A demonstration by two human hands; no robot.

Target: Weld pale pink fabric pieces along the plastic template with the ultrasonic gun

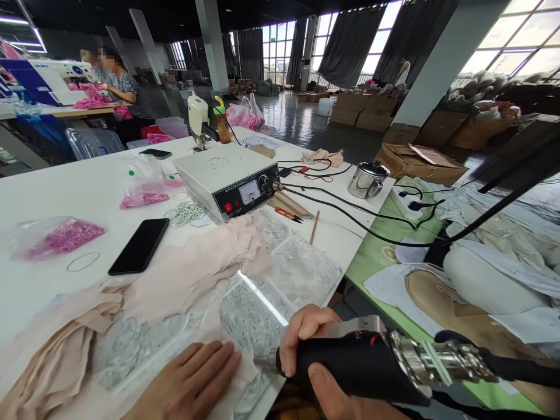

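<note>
White tabletop (52, 192), lower frame: left hand (192, 379) flat on fabric (188, 274), right hand (306, 335) clamped on tool (359, 364); its tip could catch the near fingers (221, 357).

Head camera looks down, close over the table (52, 192).

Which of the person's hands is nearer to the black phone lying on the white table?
Left. The left hand lies flat on pale fabric, below the phone; the right hand grips a black tool farther off to the right.
</note>
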